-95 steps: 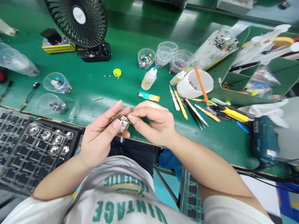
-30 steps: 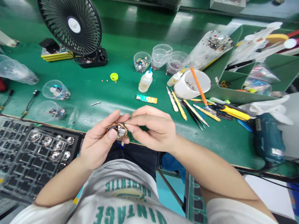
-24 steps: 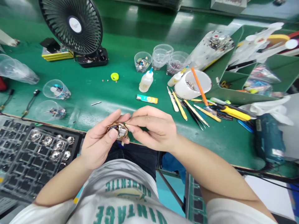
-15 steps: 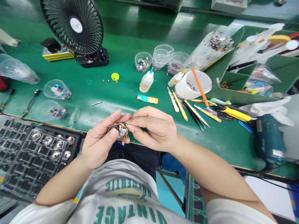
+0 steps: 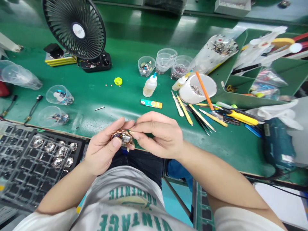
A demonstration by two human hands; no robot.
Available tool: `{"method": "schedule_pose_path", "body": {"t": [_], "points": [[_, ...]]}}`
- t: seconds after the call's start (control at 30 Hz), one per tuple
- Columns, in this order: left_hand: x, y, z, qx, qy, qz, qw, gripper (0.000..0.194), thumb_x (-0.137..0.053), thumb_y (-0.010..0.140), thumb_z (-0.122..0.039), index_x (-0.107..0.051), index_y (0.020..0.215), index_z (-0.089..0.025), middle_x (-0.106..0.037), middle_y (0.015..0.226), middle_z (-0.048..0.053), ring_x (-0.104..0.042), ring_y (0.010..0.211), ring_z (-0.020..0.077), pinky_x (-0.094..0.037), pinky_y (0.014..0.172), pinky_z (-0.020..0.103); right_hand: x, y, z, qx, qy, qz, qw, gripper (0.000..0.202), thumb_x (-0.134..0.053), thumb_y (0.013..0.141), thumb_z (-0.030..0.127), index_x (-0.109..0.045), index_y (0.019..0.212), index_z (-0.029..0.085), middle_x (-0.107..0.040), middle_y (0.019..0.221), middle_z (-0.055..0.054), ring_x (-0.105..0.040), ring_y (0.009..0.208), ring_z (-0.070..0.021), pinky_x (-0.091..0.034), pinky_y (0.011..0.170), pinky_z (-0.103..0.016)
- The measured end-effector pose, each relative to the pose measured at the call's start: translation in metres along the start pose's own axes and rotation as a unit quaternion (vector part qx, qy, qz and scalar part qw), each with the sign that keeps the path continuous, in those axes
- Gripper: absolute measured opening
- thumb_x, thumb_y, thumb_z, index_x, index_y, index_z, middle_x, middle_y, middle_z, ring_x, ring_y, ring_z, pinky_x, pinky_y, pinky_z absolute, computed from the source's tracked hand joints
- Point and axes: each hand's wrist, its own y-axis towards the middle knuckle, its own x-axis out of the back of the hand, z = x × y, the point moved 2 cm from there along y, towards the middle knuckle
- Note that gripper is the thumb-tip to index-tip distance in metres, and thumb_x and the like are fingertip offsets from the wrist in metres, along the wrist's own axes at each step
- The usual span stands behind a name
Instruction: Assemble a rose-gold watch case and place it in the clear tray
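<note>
My left hand (image 5: 102,149) holds a round watch case (image 5: 125,138) with a rose-gold rim, its thumb pressed on the near left part of it. Shiny and dark parts show on the case's upward face. At the right edge of the case, my right hand (image 5: 158,134) pinches with thumb and forefinger. Whatever lies between those fingertips is too small to make out. Both hands meet just over the bench's front edge, above my lap.
Behind the hands lie a lighter (image 5: 151,103) and a thin metal rod (image 5: 99,108). A glue bottle (image 5: 149,86), plastic cups (image 5: 146,65) and a black fan (image 5: 78,30) stand farther back. Tweezers and knives (image 5: 199,117) lie right. Trays (image 5: 36,170) of shiny round pieces sit left.
The watch case has tilted slightly in my left hand. My right fingertips stay at its right edge, having shifted only a little. The whole view has moved slightly.
</note>
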Motion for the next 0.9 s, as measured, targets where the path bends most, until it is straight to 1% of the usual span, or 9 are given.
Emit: {"method": "schedule_pose_path", "body": {"t": [0.1, 0.33, 0.43, 0.53, 0.6, 0.67, 0.73, 0.8, 0.9], "points": [[-0.0007, 0.0002, 0.0, -0.009, 0.0, 0.006, 1.0, 0.039, -0.076, 0.101, -0.031, -0.075, 0.139, -0.042, -0.08, 0.135, 0.007, -0.082, 0.084, 0.0165, -0.071, 0.075, 0.028, 0.0004, -0.0001, 0.0004, -0.005, -0.005, 0.0, 1.0, 0.008, -0.073, 0.1, 0.009, -0.077, 0.104, 0.015, -0.079, 0.087, -0.005, -0.077, 0.082, -0.012, -0.066, 0.086, -0.022], [-0.0009, 0.0002, 0.0001, -0.009, -0.003, 0.014, 1.0, 0.039, -0.075, 0.102, -0.031, -0.074, 0.141, -0.04, -0.079, 0.137, 0.006, -0.082, 0.086, 0.0157, -0.071, 0.077, 0.026, 0.0003, -0.0031, -0.0013, -0.002, -0.024, 0.008, 1.0, 0.01, -0.071, 0.101, 0.011, -0.078, 0.106, 0.016, -0.079, 0.092, -0.006, -0.078, 0.085, -0.0128, -0.067, 0.082, -0.022], [-0.001, 0.0, 0.0006, 0.0, 0.005, 0.004, 1.0, 0.04, -0.075, 0.102, -0.029, -0.073, 0.141, -0.039, -0.078, 0.14, 0.006, -0.082, 0.09, 0.0161, -0.071, 0.077, 0.026, 0.0002, -0.0051, -0.0036, 0.023, -0.071, 0.011, 0.997, 0.008, -0.071, 0.101, 0.013, -0.078, 0.106, 0.016, -0.079, 0.099, -0.009, -0.078, 0.085, -0.0143, -0.067, 0.079, -0.025], [-0.0016, -0.0003, 0.0017, 0.003, -0.001, -0.004, 1.0, 0.041, -0.075, 0.102, -0.029, -0.073, 0.142, -0.038, -0.077, 0.141, 0.006, -0.081, 0.085, 0.0137, -0.071, 0.077, 0.025, 0.001, -0.0057, -0.0056, 0.064, -0.132, 0.011, 0.989, 0.009, -0.071, 0.1, 0.015, -0.077, 0.107, 0.016, -0.08, 0.099, -0.01, -0.078, 0.083, -0.016, -0.067, 0.076, -0.029], [-0.0024, -0.0002, 0.0024, 0.006, -0.006, -0.014, 1.0, 0.04, -0.074, 0.103, -0.03, -0.073, 0.142, -0.038, -0.077, 0.141, 0.006, -0.082, 0.095, 0.0154, -0.071, 0.08, 0.025, 0.0019, -0.0053, -0.0067, 0.087, -0.168, 0.02, 0.982, 0.01, -0.07, 0.101, 0.017, -0.076, 0.109, 0.017, -0.081, 0.101, -0.01, -0.078, 0.083, -0.0167, -0.067, 0.074, -0.031], [-0.0035, 0.0006, 0.0024, 0.014, -0.009, -0.032, 0.999, 0.038, -0.074, 0.103, -0.03, -0.074, 0.141, -0.037, -0.077, 0.142, 0.005, -0.081, 0.114, 0.0185, -0.07, 0.089, 0.024, 0.0025, -0.005, -0.0076, 0.109, -0.198, 0.031, 0.974, 0.012, -0.069, 0.101, 0.02, -0.076, 0.111, 0.017, -0.081, 0.103, -0.01, -0.078, 0.082, -0.0173, -0.066, 0.072, -0.032], [-0.0053, 0.0027, 0.0018, 0.024, -0.024, -0.044, 0.998, 0.037, -0.074, 0.103, -0.031, -0.075, 0.14, -0.037, -0.077, 0.142, 0.005, -0.079, 0.12, 0.018, -0.068, 0.091, 0.022, 0.002, -0.0054, -0.0082, 0.121, -0.212, 0.038, 0.969, 0.014, -0.069, 0.101, 0.021, -0.076, 0.112, 0.016, -0.082, 0.104, -0.011, -0.078, 0.083, -0.0186, -0.066, 0.072, -0.033], [-0.0071, 0.0057, 0.0007, 0.039, -0.053, -0.043, 0.997, 0.035, -0.076, 0.102, -0.032, -0.076, 0.137, -0.037, -0.078, 0.14, 0.003, -0.081, 0.109, 0.0142, -0.068, 0.084, 0.018, -0.0001, -0.0064, -0.0085, 0.113, -0.203, 0.031, 0.972, 0.016, -0.07, 0.1, 0.02, -0.076, 0.113, 0.014, -0.082, 0.105, -0.013, -0.079, 0.085, -0.02, -0.067, 0.074, -0.034], [-0.0078, 0.0094, 0.0001, 0.051, -0.089, -0.019, 0.995, 0.033, -0.078, 0.101, -0.034, -0.077, 0.134, -0.036, -0.08, 0.136, 0.0, -0.082, 0.091, 0.0092, -0.067, 0.072, 0.014, -0.0067, -0.0086, -0.008, 0.078, -0.157, 0.013, 0.984, 0.02, -0.071, 0.098, 0.017, -0.075, 0.117, 0.012, -0.081, 0.108, -0.015, -0.081, 0.093, -0.0208, -0.069, 0.081, -0.032]]}}
